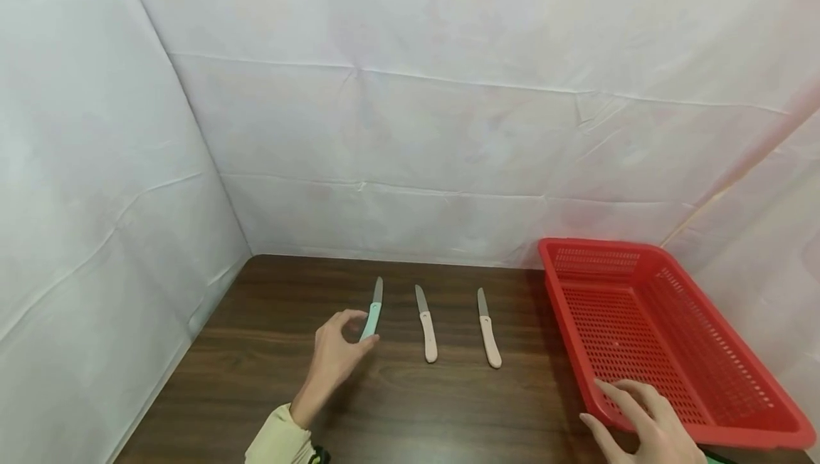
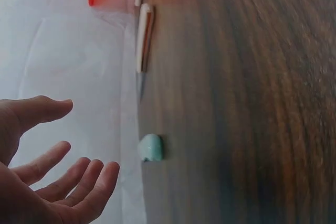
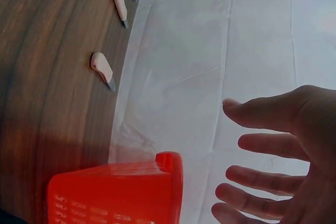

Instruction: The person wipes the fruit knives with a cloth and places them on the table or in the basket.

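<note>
A knife with a mint-green handle (image 1: 371,319) lies on the table, blade pointing to the back. My left hand (image 1: 340,347) is over its handle from the left, thumb and fingers parted; the left wrist view shows a gap between that hand (image 2: 63,177) and the green handle end (image 2: 151,148). Two knives with pale pink handles, the middle one (image 1: 428,336) and the right one (image 1: 490,341), lie farther right. Above the front left corner of a red basket (image 1: 564,322), my right hand (image 1: 650,428) has its fingers spread and holds nothing.
The dark wooden table (image 1: 256,350) ends at a white sheet (image 1: 397,129) behind it, with another sheet on the left side. The perforated red basket takes up the table's right end.
</note>
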### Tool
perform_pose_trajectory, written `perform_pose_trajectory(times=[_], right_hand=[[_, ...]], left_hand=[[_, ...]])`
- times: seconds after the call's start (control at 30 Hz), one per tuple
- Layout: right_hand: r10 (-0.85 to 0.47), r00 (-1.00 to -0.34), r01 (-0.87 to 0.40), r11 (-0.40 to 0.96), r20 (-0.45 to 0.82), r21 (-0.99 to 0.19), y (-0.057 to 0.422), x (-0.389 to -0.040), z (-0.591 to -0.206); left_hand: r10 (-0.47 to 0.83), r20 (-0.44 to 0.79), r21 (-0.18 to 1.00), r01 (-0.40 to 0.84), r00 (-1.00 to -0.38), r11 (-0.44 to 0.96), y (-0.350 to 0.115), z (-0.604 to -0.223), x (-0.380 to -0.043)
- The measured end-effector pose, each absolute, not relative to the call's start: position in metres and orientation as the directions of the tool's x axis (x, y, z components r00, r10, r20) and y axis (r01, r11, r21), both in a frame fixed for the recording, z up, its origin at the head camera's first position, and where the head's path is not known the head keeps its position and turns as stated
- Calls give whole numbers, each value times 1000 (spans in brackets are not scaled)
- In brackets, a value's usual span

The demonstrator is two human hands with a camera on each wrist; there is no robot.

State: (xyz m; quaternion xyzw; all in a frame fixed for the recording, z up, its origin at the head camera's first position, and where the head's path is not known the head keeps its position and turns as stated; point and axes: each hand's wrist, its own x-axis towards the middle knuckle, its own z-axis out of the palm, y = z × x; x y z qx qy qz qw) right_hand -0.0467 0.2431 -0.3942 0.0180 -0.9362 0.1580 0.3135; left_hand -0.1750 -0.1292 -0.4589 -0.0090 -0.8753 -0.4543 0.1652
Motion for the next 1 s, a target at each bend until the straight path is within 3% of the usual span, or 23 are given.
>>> perform_pose_trajectory(times=[0.5,0.73,0.9,1.0], right_hand=[[142,-786,-61,951,601,-305,248,-35,-400],[237,-914,146,950,331,-277,253,-20,-405],[237,-909,141,949,342,-283,257,-19,-412],[184,-872,43,952,454,-304,261,-23,-415]], left_hand=[[-153,215,803,85,-964,590,-121,-467,-195],[-168,185,780,41,-968,625,-121,-467,-199],[-180,165,770,13,-970,638,-121,-468,-203],[-189,135,766,-19,-973,643,-121,-468,-205]])
